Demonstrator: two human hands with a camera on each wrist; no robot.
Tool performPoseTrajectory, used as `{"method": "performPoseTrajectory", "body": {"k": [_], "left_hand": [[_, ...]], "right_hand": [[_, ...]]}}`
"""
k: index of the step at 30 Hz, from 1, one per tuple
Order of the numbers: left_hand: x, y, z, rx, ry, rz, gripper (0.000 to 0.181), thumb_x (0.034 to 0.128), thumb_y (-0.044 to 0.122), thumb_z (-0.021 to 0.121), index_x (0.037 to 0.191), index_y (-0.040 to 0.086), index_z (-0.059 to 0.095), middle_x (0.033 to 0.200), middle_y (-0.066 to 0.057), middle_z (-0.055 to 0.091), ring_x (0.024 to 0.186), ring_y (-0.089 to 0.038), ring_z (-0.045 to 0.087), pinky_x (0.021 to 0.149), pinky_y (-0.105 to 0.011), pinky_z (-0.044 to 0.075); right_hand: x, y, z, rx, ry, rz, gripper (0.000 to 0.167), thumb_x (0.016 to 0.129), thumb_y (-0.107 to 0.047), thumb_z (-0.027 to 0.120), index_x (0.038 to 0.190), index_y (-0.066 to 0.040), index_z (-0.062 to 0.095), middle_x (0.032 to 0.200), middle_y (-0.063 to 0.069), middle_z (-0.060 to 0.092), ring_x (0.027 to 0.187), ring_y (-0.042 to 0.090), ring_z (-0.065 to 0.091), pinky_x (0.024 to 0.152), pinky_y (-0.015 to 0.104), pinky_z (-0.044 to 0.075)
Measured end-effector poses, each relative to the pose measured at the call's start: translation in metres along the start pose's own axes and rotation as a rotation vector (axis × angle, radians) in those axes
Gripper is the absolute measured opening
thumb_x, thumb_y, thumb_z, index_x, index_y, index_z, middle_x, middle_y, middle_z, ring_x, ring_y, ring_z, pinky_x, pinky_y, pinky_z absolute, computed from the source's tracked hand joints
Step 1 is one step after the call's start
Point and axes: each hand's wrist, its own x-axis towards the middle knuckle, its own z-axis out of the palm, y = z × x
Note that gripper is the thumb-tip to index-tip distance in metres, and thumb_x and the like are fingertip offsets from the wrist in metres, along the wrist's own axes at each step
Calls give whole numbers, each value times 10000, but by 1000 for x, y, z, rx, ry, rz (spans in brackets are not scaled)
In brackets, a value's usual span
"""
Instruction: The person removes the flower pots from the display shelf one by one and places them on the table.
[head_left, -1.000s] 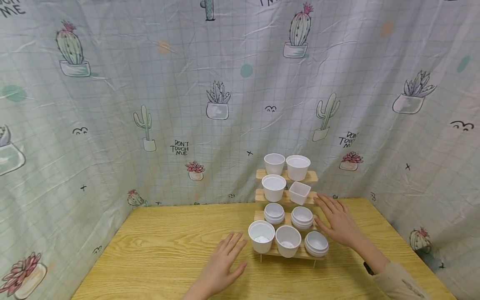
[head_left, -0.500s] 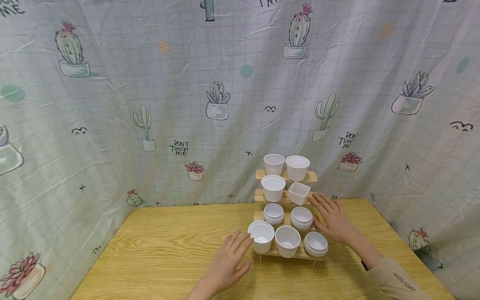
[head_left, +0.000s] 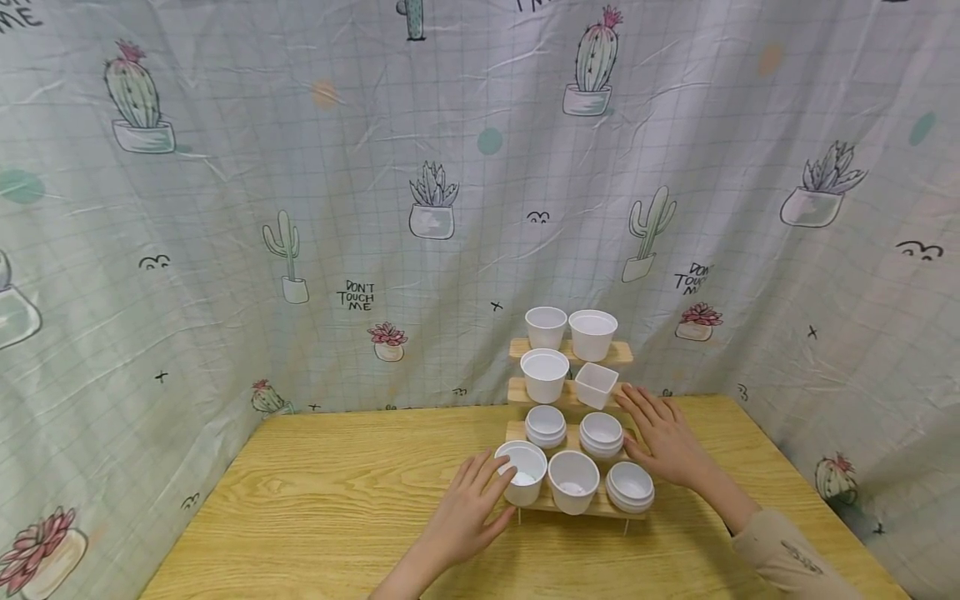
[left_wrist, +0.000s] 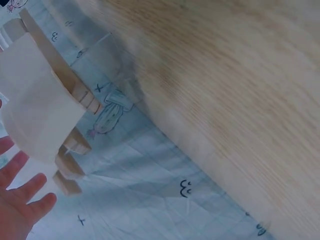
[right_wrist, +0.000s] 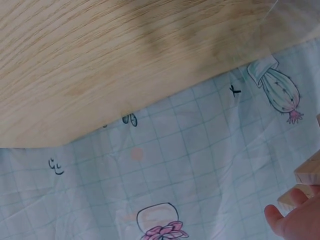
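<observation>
A tiered wooden rack (head_left: 625,353) holds several white cups. The left hand (head_left: 467,510) has its fingers spread at the front-left cup (head_left: 522,486), fingertips over its left rim; whether they touch it cannot be told. In the left wrist view the fingers of that hand (left_wrist: 20,200) spread beside a white cup (left_wrist: 37,100). At the rack's right side, the right hand (head_left: 666,439) has its fingertips by the end of the second shelf from the top, near the square cup (head_left: 597,385). The right wrist view shows this hand (right_wrist: 300,217) against the wooden shelf ends (right_wrist: 309,171).
The rack stands on a wood-grain table (head_left: 337,467). Behind and beside the table hangs a curtain (head_left: 465,275) with cactus prints. Other cups on the rack include a front middle cup (head_left: 573,487) and a low front-right cup (head_left: 630,490).
The left hand has moved right and slightly up, from beside the rack to the front-left cup. The right hand has shifted slightly left, closer to the shelf ends.
</observation>
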Motion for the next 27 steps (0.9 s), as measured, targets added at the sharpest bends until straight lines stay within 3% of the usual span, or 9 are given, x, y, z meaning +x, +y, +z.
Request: {"method": "performPoseTrajectory", "body": {"k": [5,12,27], "left_hand": [[12,-1,6,25,-2,4,542,735,353,673,1195,111,521,1231,-100,507,1158,-311,470,922,-460,413],[24,0,12,79,-60,-18,544,767,440,615,1215,151,510,1235,-82,504,1109,-274,488,915,-443,414],[35,1,18,117,-144,-41,552,800,502,552,1281,245,470,1233,-93,506,1056,-263,509,896,-435,417]], "right_hand": [[0,1,0,-19,-10,2,639,799,-328,554,1349,-62,366,1393,160,353,1241,369,338,927,556,267],[-1,2,3,-5,-12,10,635,808,-336,542,1355,-72,356,1407,149,336,1251,364,325,929,557,252],[-1,4,8,-4,11,-5,626,819,-346,512,1360,-78,344,1408,143,331,1231,358,340,920,568,265]]}}
